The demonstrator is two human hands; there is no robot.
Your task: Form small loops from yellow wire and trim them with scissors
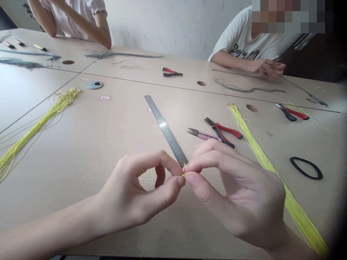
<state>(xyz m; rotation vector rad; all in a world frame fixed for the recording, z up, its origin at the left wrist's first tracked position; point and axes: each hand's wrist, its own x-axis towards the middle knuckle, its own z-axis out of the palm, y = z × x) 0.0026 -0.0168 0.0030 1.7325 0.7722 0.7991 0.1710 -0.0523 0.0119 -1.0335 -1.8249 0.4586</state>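
My left hand (143, 184) pinches a tiny yellow knot (183, 175) between thumb and forefinger, with a small orange-gold loop (184, 167) sticking up from it. Thumb and forefinger of my right hand (233, 184) close on the same small piece from the right. Just beyond the fingertips lies a steel ruler (165, 128), pointing away to the upper left. Purple-handled snips (204, 135) and red-and-black pliers (223, 131) rest beyond my right hand. A bundle of yellow cords (252, 141) runs beneath my right wrist.
Another yellow cord bundle (35, 130) lies at left. More pliers (172, 72) (294, 112), a black ring (306, 168), a round metal lid (94, 85) and grey-green cords (121, 55) are on the table (81, 173). Two people sit across; one handles dark cord.
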